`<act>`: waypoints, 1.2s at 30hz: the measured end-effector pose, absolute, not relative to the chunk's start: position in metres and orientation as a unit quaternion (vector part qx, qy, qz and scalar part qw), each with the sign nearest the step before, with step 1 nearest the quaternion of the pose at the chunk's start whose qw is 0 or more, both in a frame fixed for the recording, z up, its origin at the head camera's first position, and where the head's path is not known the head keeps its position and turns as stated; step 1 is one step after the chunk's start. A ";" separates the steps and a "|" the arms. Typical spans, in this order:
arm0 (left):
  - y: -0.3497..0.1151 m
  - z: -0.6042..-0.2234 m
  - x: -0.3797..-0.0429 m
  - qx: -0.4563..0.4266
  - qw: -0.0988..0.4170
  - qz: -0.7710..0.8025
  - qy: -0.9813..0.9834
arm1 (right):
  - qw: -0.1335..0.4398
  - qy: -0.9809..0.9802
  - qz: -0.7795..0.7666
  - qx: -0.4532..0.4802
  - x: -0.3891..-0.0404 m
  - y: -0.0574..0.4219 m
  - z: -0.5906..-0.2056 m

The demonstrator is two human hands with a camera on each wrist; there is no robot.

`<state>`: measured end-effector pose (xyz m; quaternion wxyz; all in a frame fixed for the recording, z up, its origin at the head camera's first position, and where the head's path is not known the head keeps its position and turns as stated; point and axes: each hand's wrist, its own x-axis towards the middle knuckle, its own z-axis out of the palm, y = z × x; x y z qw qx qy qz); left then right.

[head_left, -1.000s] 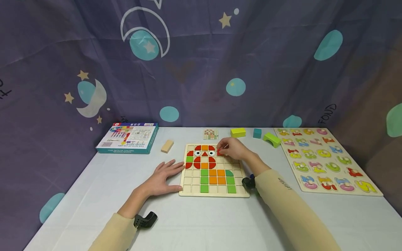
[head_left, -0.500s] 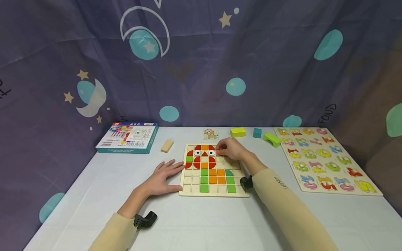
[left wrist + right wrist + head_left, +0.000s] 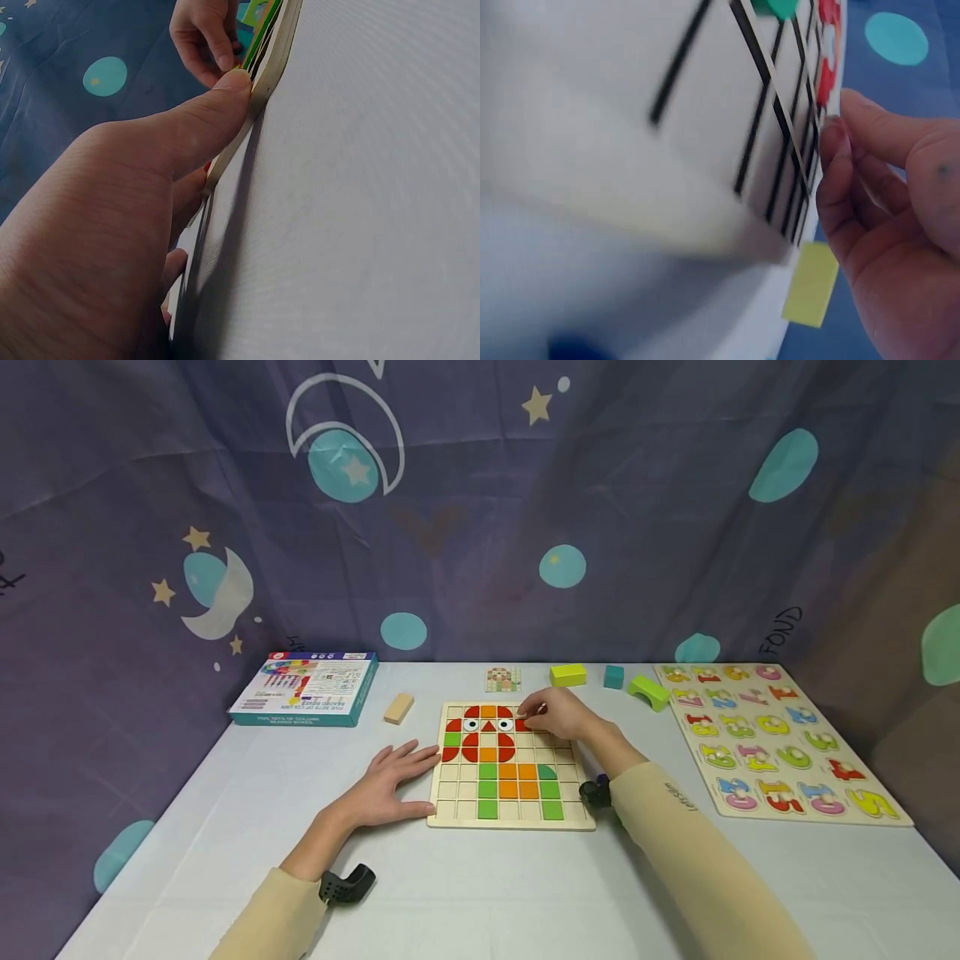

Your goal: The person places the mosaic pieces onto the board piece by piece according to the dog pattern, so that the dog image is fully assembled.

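A wooden grid board (image 3: pixel 457 814) lies flat on the table, with red, orange, green and eye tiles set in its cells. My left hand (image 3: pixel 386 789) rests at the board's left edge with fingers spread; the thumb (image 3: pixel 206 124) touches the rim in the left wrist view. Over the upper right of the board, beside the right eye tile (image 3: pixel 506 725), my right hand (image 3: pixel 561 714) pinches a small red tile (image 3: pixel 522 725) between thumb and fingertips. The fingers partly cover that tile, so its exact shape is hidden.
Behind the board lies a small pattern card (image 3: pixel 503 680). A yellow block (image 3: pixel 567 675), a teal cube (image 3: pixel 613 677) and a green arch block (image 3: pixel 649 692) stand right of it. A number puzzle (image 3: pixel 780 743) lies right; a box (image 3: pixel 303 689) and a wooden block (image 3: pixel 399 708) are left.
My right hand has shifted very slightly around the same cell, with the red tile showing a little less, then more, under its fingers. The left hand and the board stay in place.
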<state>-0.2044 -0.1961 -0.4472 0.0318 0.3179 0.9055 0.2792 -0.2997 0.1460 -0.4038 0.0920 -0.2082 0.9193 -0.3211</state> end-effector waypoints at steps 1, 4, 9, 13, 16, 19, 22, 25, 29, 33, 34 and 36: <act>-0.196 -0.448 -0.205 0.318 0.032 0.280 0.905 | 0.092 0.917 -0.327 -0.209 -0.299 0.149 -0.403; -0.196 -0.449 -0.206 0.319 0.032 0.282 0.904 | 0.091 0.912 -0.340 -0.212 -0.295 0.163 -0.398; -0.197 -0.449 -0.205 0.319 0.031 0.279 0.905 | 0.076 0.913 -0.336 -0.217 -0.286 0.189 -0.390; -0.197 -0.447 -0.204 0.317 0.032 0.277 0.907 | 0.059 0.910 -0.340 -0.230 -0.275 0.211 -0.387; -0.197 -0.447 -0.204 0.316 0.031 0.276 0.907 | 0.055 0.911 -0.338 -0.231 -0.267 0.227 -0.386; -0.197 -0.448 -0.204 0.318 0.028 0.277 0.906 | 0.055 0.914 -0.333 -0.226 -0.259 0.240 -0.386; -0.198 -0.449 -0.204 0.320 0.026 0.277 0.906 | 0.057 0.916 -0.329 -0.220 -0.250 0.250 -0.385; -0.198 -0.449 -0.204 0.321 0.025 0.278 0.905 | 0.062 0.917 -0.327 -0.218 -0.240 0.257 -0.386; -0.197 -0.449 -0.205 0.321 0.026 0.279 0.905 | 0.074 0.913 -0.334 -0.223 -0.227 0.264 -0.387; -0.197 -0.449 -0.205 0.322 0.026 0.278 0.905 | 0.093 0.904 -0.347 -0.232 -0.214 0.266 -0.390; -0.197 -0.448 -0.205 0.321 0.026 0.278 0.905 | 0.096 0.902 -0.348 -0.236 -0.210 0.266 -0.391; -0.196 -0.448 -0.205 0.322 0.027 0.276 0.905 | 0.101 0.898 -0.349 -0.247 -0.204 0.266 -0.392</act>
